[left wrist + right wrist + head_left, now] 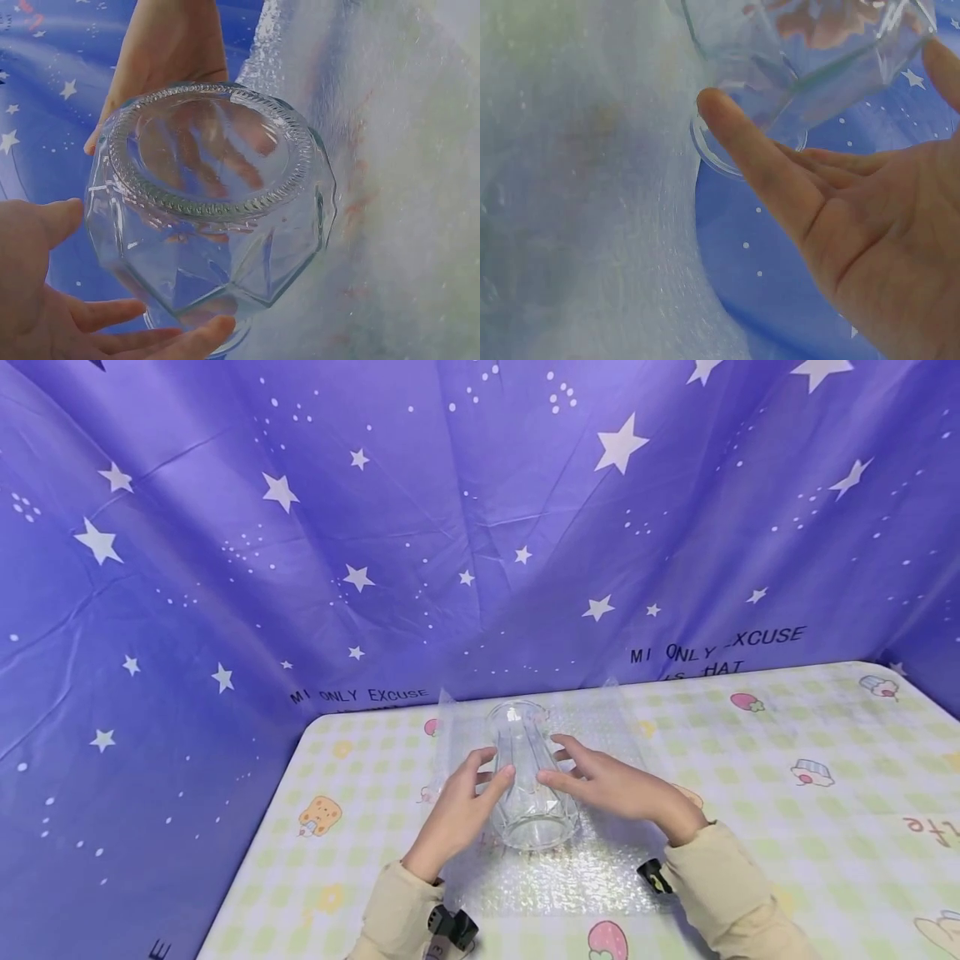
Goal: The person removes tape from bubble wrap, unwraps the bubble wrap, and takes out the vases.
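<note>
A clear faceted glass vase lies on its side on a sheet of bubble wrap. Its ridged round base faces the person, while the narrower mouth points to the back. My left hand is at the vase's left side, fingers spread and loosely bent. On the other side my right hand has its fingers extended along the glass. Neither hand is wrapped round the vase; whether the fingertips touch it, I cannot tell.
The bubble wrap lies on a table with a green-and-white checked cloth printed with cartoon food. A purple curtain with white stars hangs behind the table and down its left side. Black straps with small devices sit at both wrists.
</note>
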A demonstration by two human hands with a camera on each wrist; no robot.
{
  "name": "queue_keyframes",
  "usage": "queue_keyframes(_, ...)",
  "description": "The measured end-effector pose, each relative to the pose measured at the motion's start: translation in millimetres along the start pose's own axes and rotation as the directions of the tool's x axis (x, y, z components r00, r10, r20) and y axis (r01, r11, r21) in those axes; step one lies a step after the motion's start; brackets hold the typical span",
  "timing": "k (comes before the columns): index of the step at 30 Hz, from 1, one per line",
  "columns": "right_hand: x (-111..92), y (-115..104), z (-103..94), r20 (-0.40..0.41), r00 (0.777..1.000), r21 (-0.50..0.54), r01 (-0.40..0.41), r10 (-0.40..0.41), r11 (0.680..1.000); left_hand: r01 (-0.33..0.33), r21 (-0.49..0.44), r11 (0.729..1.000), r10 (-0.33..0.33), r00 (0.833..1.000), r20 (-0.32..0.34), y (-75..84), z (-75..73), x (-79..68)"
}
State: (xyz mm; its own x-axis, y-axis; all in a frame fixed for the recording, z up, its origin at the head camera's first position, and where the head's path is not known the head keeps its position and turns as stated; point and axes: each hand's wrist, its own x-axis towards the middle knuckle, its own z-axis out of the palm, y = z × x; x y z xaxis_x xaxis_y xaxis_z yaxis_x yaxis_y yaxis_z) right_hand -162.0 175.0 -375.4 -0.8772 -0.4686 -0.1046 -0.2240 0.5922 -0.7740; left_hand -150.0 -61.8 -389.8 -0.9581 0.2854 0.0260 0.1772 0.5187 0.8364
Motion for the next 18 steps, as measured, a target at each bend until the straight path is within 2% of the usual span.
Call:
queue_keyframes(13,4.1,1.7,5.8,-0.015,0.999,-0.008,0.035,-0.035,0.999,-0.008,0.015,1.000,0.008,1.000,0.000,-6.3,0.9,4.0)
queue_keyframes(18,4.8,1.9,6.0,-0.018,0.999,0.004,0.031,-0.031,1.000,0.046,-0.018,0.999,-0.044,0.997,0.064,-5.4,1.6,4.7)
